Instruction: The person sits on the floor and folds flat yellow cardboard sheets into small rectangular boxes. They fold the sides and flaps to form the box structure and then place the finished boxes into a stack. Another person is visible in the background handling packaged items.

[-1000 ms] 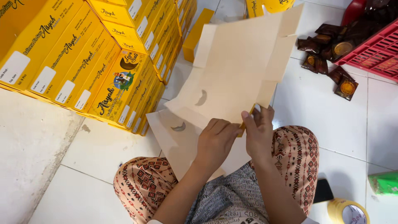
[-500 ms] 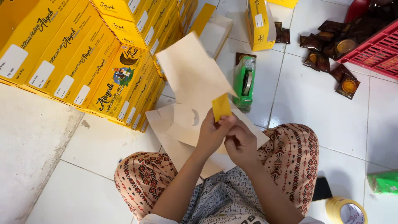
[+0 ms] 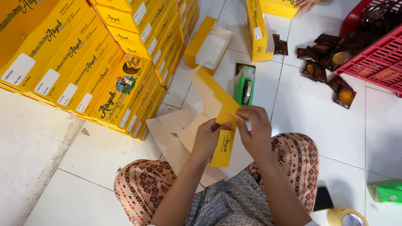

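Both hands were on the flat yellow carton blank (image 3: 217,113), held above the lap: left hand (image 3: 208,140) clenched on its near panel, right hand (image 3: 255,129) pinching the fold. Just beyond, a green tape dispenser (image 3: 243,86) stood on the tiled floor (image 3: 310,117); stacked yellow boxes (image 3: 96,62) rose far left, and what looked like dark sachets (image 3: 326,67) lay far right.

1. White tiled floor (image 3: 310,113) with thin grout lines, evenly lit.
2. A rough, pale concrete strip (image 3: 29,155) runs along the floor's left edge.
3. No walls or windows in view.
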